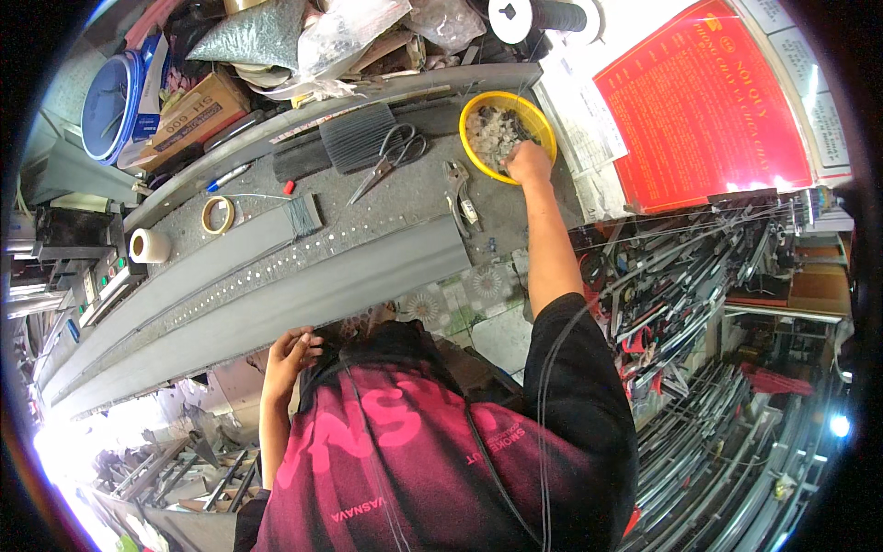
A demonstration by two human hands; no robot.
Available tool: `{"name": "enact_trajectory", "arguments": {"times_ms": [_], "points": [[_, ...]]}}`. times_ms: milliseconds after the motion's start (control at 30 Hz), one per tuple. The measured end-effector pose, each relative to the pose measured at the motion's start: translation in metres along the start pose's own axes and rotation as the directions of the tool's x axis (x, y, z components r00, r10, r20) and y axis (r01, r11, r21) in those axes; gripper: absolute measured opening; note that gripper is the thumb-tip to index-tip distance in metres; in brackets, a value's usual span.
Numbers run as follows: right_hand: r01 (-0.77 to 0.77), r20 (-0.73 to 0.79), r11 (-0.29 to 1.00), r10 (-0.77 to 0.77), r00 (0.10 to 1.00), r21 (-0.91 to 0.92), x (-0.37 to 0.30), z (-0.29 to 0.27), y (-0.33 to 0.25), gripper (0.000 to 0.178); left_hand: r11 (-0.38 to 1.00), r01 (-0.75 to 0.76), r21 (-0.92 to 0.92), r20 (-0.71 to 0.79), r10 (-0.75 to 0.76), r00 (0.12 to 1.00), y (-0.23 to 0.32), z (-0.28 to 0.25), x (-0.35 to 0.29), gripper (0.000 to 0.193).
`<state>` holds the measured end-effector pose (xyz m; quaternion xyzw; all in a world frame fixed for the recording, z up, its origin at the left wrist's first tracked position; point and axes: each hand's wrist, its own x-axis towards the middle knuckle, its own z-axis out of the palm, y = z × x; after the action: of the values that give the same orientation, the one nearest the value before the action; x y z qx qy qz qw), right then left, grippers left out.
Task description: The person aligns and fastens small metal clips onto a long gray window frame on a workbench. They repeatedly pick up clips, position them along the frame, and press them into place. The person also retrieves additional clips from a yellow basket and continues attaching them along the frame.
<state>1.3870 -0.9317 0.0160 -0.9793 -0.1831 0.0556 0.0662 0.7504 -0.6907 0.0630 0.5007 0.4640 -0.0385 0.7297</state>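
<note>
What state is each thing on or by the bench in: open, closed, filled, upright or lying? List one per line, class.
Yellow basket: upright, holding small pieces
Right hand: in the basket, fingertips hidden
Left hand: fingers bent, at the nearer grey strip's edge
Nearer grey strip: lying flat
Scissors: lying, blades apparently closed
Pliers: lying, opening unclear
Blue bucket: uncovered

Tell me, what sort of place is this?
Likely a small fabrication workshop, though I can't tell what it makes: scissors and pliers lie on the grey workbench, and many long bars are stored at the right.
</note>
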Motion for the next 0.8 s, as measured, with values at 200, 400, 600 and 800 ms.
{"name": "enact_trajectory", "arguments": {"times_ms": [200, 400, 600, 800], "points": [[0.012, -0.004, 1.000, -0.012, 1.000, 0.027, 0.000, 0.004, -0.004, 0.021, 0.998, -0.053, 0.022, 0.029, 0.052, 0.998, 0.004, 0.014, 0.011, 0.038], [-0.051, -0.003, 0.727, 0.073, 0.997, 0.685, 0.007, 0.005, 0.004, 0.022, 0.999, -0.041, -0.019, -0.005, 0.041, 0.999, -0.004, 0.013, 0.008, 0.038], [0.190, 0.007, 0.879, -0.215, 0.977, 0.437, 0.003, 0.007, 0.002, 0.018, 0.999, -0.031, -0.015, -0.003, 0.031, 1.000, -0.008, 0.014, 0.014, 0.038], [0.172, 0.013, 0.950, -0.182, 0.983, 0.262, 0.001, 0.015, -0.022, 0.019, 0.998, -0.058, -0.033, 0.008, 0.058, 0.998, -0.008, 0.015, 0.020, 0.038]]}}
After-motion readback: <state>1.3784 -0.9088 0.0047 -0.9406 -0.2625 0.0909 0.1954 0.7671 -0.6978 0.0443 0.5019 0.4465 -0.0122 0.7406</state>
